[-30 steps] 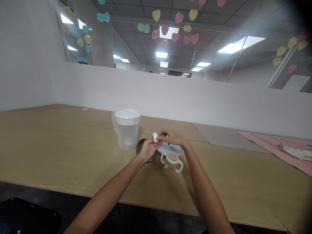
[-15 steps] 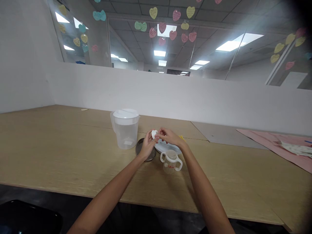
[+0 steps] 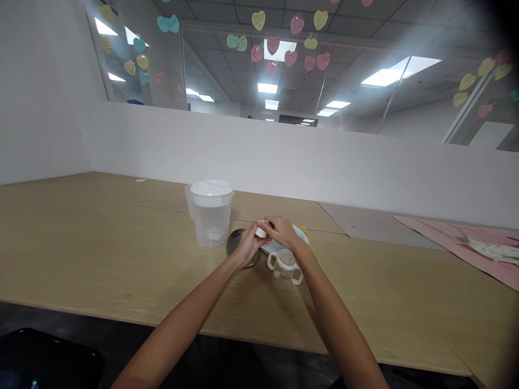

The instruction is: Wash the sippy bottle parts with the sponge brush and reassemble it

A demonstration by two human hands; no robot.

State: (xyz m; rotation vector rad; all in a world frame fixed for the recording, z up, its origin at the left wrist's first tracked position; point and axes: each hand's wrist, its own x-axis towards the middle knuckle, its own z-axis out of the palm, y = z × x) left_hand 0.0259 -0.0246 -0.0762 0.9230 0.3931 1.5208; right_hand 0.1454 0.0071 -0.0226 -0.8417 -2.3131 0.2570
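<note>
Between my two hands is a small white cap-like piece [image 3: 260,233], partly hidden by fingers. My left hand [image 3: 248,246] holds it from the left side with curled fingers. My right hand [image 3: 281,232] grips it from above and the right, fingers pressed around its top. Just below my right hand stands a clear two-handled baby cup [image 3: 283,274] with white handles and red print, upright on the table. A round dark metal dish [image 3: 233,241] lies under my left hand. Behind my right hand a white plate [image 3: 300,234] is partly covered.
A translucent pitcher [image 3: 211,219] with a white lid stands to the left of my hands. Something yellow [image 3: 304,231] shows by the plate. Pink cloth [image 3: 441,232] lies at the right of the wooden table [image 3: 121,259], whose far side meets a white wall [image 3: 259,151].
My right hand has moved down and closed further over the white cap-like piece, which now shows less. Both hands have shifted slightly to the right and lower.
</note>
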